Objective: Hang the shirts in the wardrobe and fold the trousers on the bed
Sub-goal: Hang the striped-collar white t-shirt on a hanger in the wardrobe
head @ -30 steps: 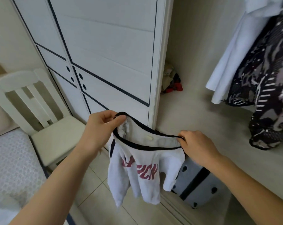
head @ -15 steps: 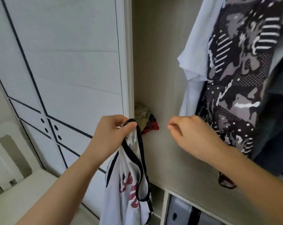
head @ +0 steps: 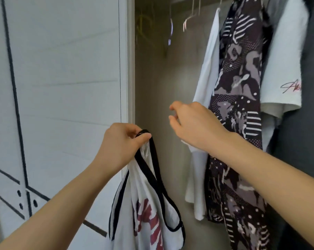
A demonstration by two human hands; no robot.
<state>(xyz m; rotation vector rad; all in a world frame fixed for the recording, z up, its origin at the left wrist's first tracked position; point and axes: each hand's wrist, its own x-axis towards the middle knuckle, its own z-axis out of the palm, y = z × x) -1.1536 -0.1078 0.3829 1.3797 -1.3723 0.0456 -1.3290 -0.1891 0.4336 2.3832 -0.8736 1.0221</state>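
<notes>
White shirt [head: 149, 213] with black trim and red lettering, hanging limp at the open edge of the wardrobe [head: 152, 98], pinched at its black-edged neckline. Gripped there by the left hand [head: 120, 147], thumb pressed over the trim against curled fingers, the body of the shirt drooping below the wrist and out past the bottom of the view. Just left of it, the white wardrobe door [head: 62, 87] with dark inlaid lines and small round holes low down. Right hand [head: 194, 123] raised a little higher and to the right, apart from the shirt, fingers loosely bent, thumb and forefinger parted, holding nothing. Behind that hand, a hanging white garment [head: 206, 78], and touching it a dark patterned garment [head: 242, 87]. Further right, a pale T-shirt [head: 285, 69] with a scrawled print on the sleeve, then a dark grey garment [head: 313, 123] at the edge of view. Up top, blurred bare hangers [head: 186, 22], and a yellowish hanger [head: 143, 24] nearer the door.
</notes>
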